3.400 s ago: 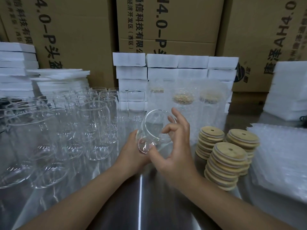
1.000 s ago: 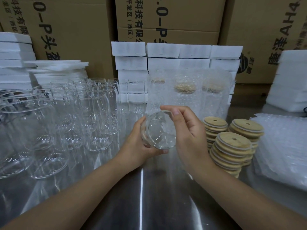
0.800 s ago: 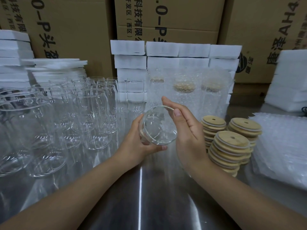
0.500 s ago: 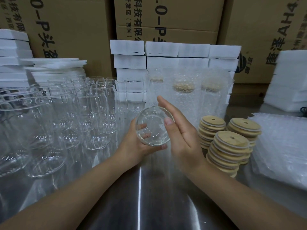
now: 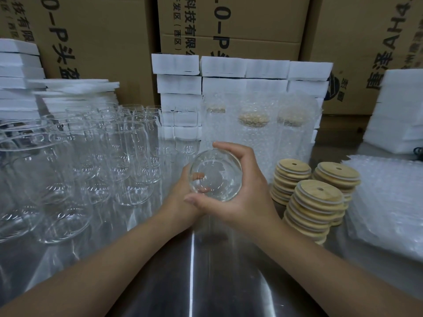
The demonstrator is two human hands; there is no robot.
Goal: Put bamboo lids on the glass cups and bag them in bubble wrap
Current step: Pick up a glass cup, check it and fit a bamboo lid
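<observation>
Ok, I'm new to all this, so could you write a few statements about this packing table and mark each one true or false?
1. The left hand and the right hand both hold one glass cup. True.
2. That cup already has a lid on it. False: no lid is on it, and the bamboo lids sit apart on the table.
3. The bamboo lids are in three stacks to the right of the hands. True.
4. The bare cups stand on the right side. False: the empty cups stand on the left.
5. Three wrapped cups stand upright behind the hands, in bubble wrap. True.
</observation>
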